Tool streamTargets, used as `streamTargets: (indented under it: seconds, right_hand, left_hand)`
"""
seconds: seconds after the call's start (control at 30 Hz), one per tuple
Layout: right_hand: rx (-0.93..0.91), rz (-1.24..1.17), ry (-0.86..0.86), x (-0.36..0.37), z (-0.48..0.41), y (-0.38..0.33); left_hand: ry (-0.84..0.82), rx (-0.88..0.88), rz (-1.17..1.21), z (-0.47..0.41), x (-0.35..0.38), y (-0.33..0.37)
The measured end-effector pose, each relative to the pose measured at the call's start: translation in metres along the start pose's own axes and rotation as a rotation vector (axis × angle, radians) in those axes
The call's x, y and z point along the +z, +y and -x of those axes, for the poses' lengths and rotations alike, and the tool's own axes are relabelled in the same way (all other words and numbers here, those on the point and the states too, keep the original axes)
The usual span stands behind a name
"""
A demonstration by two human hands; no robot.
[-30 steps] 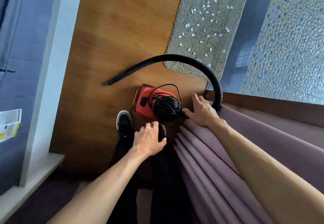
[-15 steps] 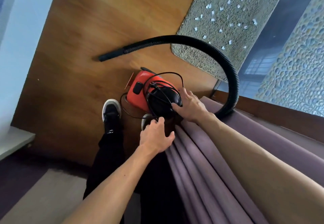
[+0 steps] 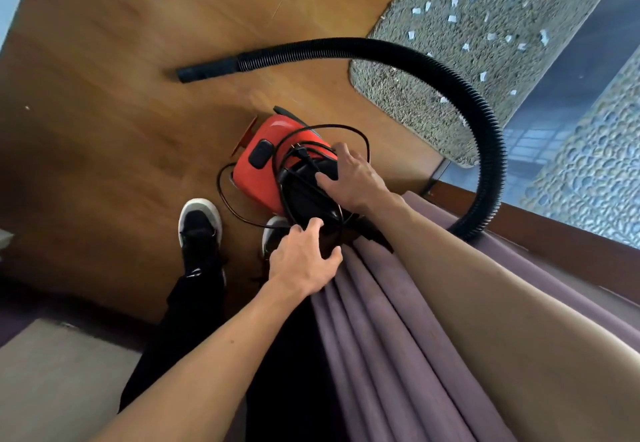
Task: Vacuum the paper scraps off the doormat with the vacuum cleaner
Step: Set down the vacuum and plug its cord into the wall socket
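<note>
While I'm leaning over it, the small red canister vacuum cleaner (image 3: 254, 173) is sitting on the brown wooden floor (image 3: 121, 78) at the centre of the frame, with its thin black power cord (image 3: 360, 133) looping loosely over its black top. My right hand (image 3: 353, 178) is lying across that black top, thumb stretched out flat on it. The fingers are reaching over the far side, so I cannot tell whether they are curling round anything. My left hand (image 3: 304, 261) is working just below, its bent fingertips touching the black rear of the cleaner where the cord is bunching. Whether it is pinching the cord I cannot tell either.

The black ribbed hose (image 3: 450, 71) is arching from right of centre up across the near corner of the grey-green bristly doormat (image 3: 415, 95) in the upper right. Its smooth black nozzle (image 3: 204, 71) is lying on bare wood, left of the mat and apart from it. The small white paper scraps (image 3: 452, 18) are lying scattered over the mat. A mauve pleated curtain (image 3: 381, 320) is hanging under my right forearm, touching my left thumb. My black shoe with a white sole (image 3: 199, 227) is standing just left of the cleaner.
</note>
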State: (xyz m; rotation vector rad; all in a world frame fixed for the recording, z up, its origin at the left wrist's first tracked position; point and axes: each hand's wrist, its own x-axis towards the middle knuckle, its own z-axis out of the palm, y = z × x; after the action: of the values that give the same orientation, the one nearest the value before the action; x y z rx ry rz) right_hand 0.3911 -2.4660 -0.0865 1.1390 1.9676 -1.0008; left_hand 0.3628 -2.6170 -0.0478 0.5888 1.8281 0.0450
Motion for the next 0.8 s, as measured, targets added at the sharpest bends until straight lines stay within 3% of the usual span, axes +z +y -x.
streamTargets:
  seconds: [0.23,0.8]
  right_hand:
    - [-0.022,-0.033,0.055,0.013,-0.021,-0.002]
    - [-0.018,-0.259,0.279,0.036,-0.033,-0.01]
  left_hand:
    - [0.019,0.056,0.041,-0.01,0.016,-0.004]
    - [0.07,0.102,0.4,-0.018,0.04,-0.017]
